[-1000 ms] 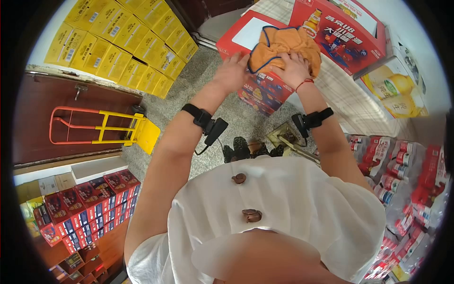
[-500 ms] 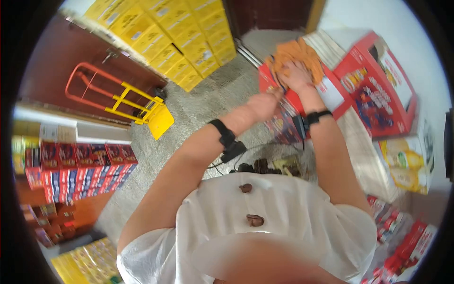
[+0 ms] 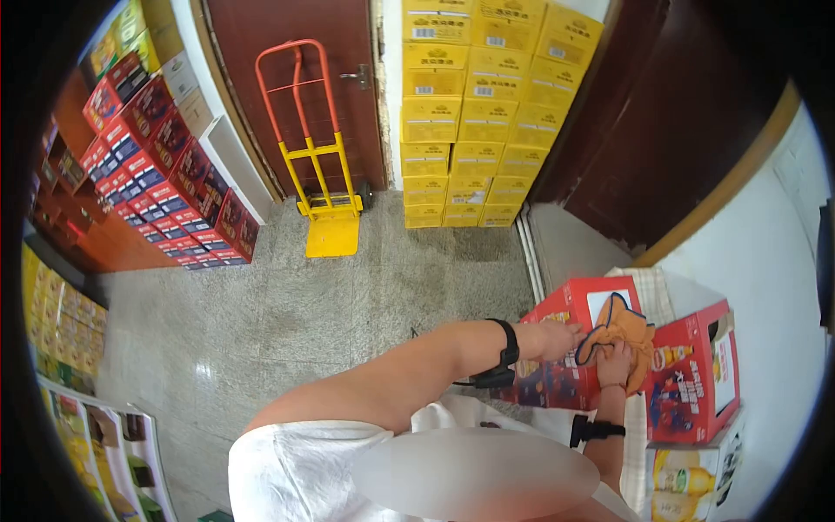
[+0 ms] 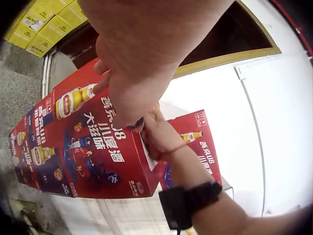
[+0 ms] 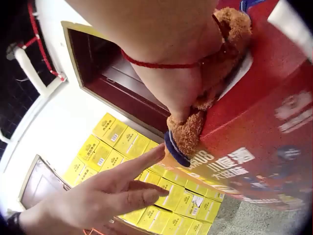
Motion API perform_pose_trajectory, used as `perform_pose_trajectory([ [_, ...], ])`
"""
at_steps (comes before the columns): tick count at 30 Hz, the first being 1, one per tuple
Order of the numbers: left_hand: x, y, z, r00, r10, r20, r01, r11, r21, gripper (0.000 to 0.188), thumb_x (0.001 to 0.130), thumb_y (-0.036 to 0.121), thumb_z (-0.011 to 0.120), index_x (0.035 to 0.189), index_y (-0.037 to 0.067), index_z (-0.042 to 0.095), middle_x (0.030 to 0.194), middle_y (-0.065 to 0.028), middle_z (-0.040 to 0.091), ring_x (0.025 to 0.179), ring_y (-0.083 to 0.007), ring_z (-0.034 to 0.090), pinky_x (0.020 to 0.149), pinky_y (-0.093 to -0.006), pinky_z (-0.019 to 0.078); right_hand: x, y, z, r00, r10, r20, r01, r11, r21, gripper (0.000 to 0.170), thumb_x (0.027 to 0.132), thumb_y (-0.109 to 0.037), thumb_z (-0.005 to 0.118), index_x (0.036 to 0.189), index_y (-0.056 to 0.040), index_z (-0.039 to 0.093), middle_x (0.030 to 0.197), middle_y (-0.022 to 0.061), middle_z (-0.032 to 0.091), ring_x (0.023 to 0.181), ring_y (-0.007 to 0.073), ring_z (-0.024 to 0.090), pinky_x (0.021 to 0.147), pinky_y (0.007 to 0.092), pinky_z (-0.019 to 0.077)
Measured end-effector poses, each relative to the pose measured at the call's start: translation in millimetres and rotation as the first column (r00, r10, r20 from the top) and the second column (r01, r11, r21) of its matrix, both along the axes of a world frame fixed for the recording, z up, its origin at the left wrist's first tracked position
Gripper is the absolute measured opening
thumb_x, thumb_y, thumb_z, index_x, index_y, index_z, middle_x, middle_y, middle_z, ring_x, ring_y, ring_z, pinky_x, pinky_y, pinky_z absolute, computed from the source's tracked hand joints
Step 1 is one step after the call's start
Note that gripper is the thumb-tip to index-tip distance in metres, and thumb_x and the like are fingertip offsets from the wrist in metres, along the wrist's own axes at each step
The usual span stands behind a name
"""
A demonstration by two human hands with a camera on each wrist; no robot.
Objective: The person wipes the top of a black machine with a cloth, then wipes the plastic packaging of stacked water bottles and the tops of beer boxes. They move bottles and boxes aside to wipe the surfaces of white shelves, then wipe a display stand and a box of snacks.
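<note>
Right hand [image 3: 616, 367] on one orange cloth [image 3: 628, 327]

Floor [image 3: 357, 304] left of near red box [image 3: 557, 387] gives passage. Right side tight: second red box [image 3: 691, 374] stands close. Bunched cloth [image 3: 632, 326] obstructs top. Yellow cartons [image 3: 470, 122], hand truck [image 3: 317, 153] well beyond.

In the head view, stacked yellow cartons [image 3: 463, 119] stand near one o'clock, a hand truck [image 3: 315, 153] near eleven, red-and-blue boxes [image 3: 165, 184] at ten.

Dark red doors [image 3: 678, 104] and a white wall [image 3: 757, 235] border grey flooring [image 3: 261, 322].
</note>
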State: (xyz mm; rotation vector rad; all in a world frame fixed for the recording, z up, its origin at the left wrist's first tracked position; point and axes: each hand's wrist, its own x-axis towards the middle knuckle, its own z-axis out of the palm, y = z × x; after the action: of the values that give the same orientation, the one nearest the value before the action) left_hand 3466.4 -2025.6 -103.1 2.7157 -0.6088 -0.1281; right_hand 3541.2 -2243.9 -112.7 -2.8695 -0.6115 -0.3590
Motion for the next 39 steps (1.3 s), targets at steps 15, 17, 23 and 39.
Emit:
perform_pose_trajectory([
  [15,-8,3,26,0.981,-0.070,-0.181,0.087,0.992,0.088,0.071,0.078,0.018,0.060,0.143,0.015,0.031,0.148,-0.0236,0.019,0.110,-0.0364,0.056,0.087,-0.0432,0.0490,-10,6,14,0.977,0.189,-0.101,-0.173,0.973,0.151,0.036,0.073,-0.015,0.066,0.103,-0.0028,0.051,0.105,0.0197,0.050,0.102,0.0388,0.048,0.090,0.0463,0.0405],
  [17,-12,4,25,0.983,-0.066,-0.172,0.078,0.995,0.059,0.070,0.078,0.019,0.060,0.143,0.015,0.032,0.148,-0.0227,0.019,0.110,-0.0363,0.056,0.087,-0.0435,0.0484,-44,-18,20,0.970,0.224,-0.091,-0.204,0.960,0.191,0.035,0.072,-0.011,0.065,0.103,-0.0011,0.051,0.101,0.0206,0.051,0.101,0.0401,0.048,0.090,0.0463,0.0404],
  [23,0,11,12,0.986,-0.081,-0.143,0.081,0.997,-0.006,0.066,0.080,0.022,0.059,0.141,0.010,0.034,0.148,-0.0211,0.022,0.112,-0.0353,0.054,0.092,-0.0414,0.0456,-41,-10,20,0.977,0.209,-0.051,-0.200,0.970,0.134,0.035,0.071,-0.015,0.067,0.100,-0.0015,0.052,0.099,0.0204,0.050,0.100,0.0398,0.047,0.089,0.0459,0.0404],
  [39,-23,213,70,0.986,0.168,0.010,-0.167,0.984,-0.070,0.063,0.079,0.025,0.066,0.134,0.008,0.041,0.125,-0.0197,0.048,0.112,-0.0361,0.052,0.093,-0.0417,0.0438,50,91,3,0.978,0.209,-0.007,-0.203,0.958,0.204,0.033,0.070,-0.023,0.068,0.093,-0.0038,0.054,0.103,0.0181,0.053,0.099,0.0363,0.051,0.086,0.0448,0.0420],
])
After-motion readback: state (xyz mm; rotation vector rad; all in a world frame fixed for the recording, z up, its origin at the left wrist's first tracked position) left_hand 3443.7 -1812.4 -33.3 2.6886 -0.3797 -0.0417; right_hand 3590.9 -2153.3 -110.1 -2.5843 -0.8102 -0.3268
